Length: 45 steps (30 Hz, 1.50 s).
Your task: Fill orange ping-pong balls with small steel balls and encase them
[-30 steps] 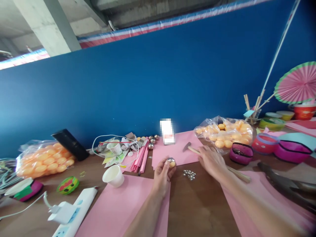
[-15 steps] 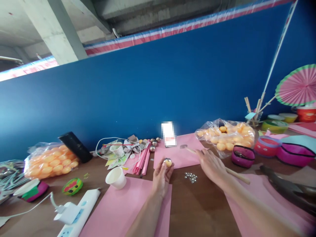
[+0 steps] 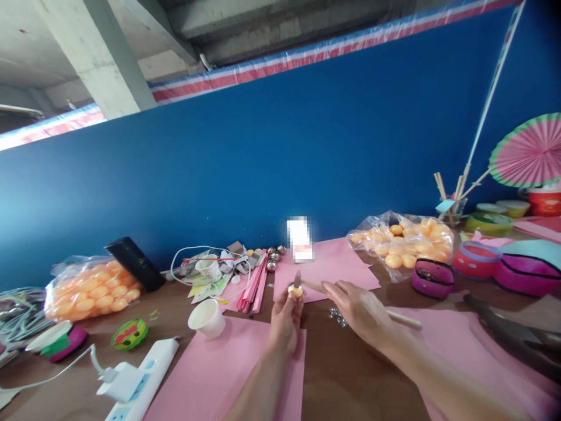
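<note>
Near the middle of the table, my left hand [image 3: 286, 321] has its fingers wrapped round a small orange ball [image 3: 297, 292] partly covered with shiny silver pieces. My right hand [image 3: 357, 307] grips a wooden-handled tool [image 3: 405, 319]; its small dark metal tip [image 3: 298, 278] is at the top of the ball. Whether tip and ball touch, I cannot tell. Beneath my right hand lie small silver beads [image 3: 336, 317], partly hidden by it. Several finished-looking silver balls [image 3: 272, 265] rest behind my left hand, beside a pink sheet [image 3: 337, 266].
A white paper cup [image 3: 206, 318] stands on the left pink sheet [image 3: 228, 374]. Bags of orange balls [image 3: 94, 289] lie at left and back right. A power strip [image 3: 151, 368] is front left; a magenta container [image 3: 432, 279] and dark curved object [image 3: 504, 327] are at right.
My right hand has moved left with the tool, bringing its tip from above the pink sheet to the ball. My left hand still holds the ball in nearly the same place.
</note>
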Each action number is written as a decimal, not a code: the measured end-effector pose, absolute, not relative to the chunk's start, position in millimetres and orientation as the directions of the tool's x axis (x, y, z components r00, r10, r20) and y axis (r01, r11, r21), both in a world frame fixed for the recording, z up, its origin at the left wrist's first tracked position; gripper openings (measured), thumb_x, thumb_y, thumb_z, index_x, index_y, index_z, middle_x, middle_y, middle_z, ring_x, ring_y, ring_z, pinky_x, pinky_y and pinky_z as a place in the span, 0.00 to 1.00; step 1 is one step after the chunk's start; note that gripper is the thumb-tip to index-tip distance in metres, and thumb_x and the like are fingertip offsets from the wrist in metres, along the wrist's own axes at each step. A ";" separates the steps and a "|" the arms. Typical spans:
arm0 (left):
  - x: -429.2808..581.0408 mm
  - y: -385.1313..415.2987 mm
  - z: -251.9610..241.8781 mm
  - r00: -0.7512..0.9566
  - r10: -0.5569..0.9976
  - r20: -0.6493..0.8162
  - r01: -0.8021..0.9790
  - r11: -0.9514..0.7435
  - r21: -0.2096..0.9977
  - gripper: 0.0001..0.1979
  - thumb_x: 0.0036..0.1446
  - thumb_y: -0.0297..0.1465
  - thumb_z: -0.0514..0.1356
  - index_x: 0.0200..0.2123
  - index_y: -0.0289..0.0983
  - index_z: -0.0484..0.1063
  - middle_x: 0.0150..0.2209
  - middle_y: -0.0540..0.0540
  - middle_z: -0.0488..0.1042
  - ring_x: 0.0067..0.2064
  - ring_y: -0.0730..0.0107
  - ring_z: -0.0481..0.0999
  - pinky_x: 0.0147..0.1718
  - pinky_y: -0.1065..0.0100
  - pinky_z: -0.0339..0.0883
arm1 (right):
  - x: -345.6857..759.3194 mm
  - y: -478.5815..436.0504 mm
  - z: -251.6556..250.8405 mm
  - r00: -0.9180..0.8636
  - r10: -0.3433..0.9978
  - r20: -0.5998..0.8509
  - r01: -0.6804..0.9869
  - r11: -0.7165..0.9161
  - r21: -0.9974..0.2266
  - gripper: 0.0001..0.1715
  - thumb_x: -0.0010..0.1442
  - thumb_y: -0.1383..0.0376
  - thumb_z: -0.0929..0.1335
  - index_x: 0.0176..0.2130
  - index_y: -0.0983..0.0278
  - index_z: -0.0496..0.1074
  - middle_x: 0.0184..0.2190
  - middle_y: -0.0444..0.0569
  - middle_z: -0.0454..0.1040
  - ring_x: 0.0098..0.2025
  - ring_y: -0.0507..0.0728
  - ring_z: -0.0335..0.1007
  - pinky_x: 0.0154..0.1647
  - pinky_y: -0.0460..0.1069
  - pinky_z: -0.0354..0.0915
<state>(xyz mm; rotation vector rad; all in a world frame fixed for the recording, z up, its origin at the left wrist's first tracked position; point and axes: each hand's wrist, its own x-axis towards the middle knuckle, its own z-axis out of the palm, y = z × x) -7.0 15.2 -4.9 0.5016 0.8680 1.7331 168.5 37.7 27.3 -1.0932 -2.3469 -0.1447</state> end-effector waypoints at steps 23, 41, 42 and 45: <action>-5.8 15.3 -8.4 -0.348 0.936 -0.055 -0.605 -0.179 0.775 0.15 0.46 0.29 0.64 0.40 0.38 0.71 0.40 0.46 0.74 0.41 0.72 0.74 0.47 0.70 0.65 | 165.1 33.1 32.1 -0.422 0.736 0.530 0.787 0.587 -0.188 0.15 0.59 0.69 0.58 0.44 0.61 0.67 0.27 0.47 0.72 0.26 0.52 0.67 0.22 0.44 0.53; -8.1 14.1 -5.1 -0.326 0.940 -0.102 -0.670 -0.153 0.727 0.15 0.48 0.29 0.63 0.42 0.38 0.69 0.37 0.47 0.75 0.37 0.74 0.75 0.41 0.72 0.68 | 164.9 32.1 30.6 -0.472 0.720 0.509 0.760 0.625 -0.179 0.22 0.58 0.72 0.58 0.51 0.59 0.63 0.26 0.46 0.72 0.27 0.53 0.68 0.25 0.44 0.58; -7.7 14.0 -5.6 -0.324 0.941 -0.102 -0.670 -0.152 0.727 0.15 0.48 0.29 0.62 0.42 0.38 0.69 0.37 0.47 0.75 0.38 0.74 0.75 0.42 0.72 0.68 | 165.3 32.0 31.3 -0.461 0.722 0.516 0.766 0.617 -0.180 0.22 0.58 0.73 0.58 0.51 0.59 0.63 0.26 0.46 0.72 0.27 0.53 0.68 0.25 0.44 0.57; -7.8 13.9 -7.8 -0.330 0.937 -0.111 -0.676 -0.153 0.721 0.13 0.48 0.30 0.62 0.40 0.37 0.70 0.37 0.46 0.75 0.38 0.73 0.75 0.43 0.70 0.67 | 166.5 32.4 32.2 -0.402 0.720 0.565 0.780 0.593 -0.200 0.22 0.59 0.72 0.58 0.52 0.61 0.63 0.29 0.48 0.73 0.29 0.53 0.69 0.26 0.44 0.57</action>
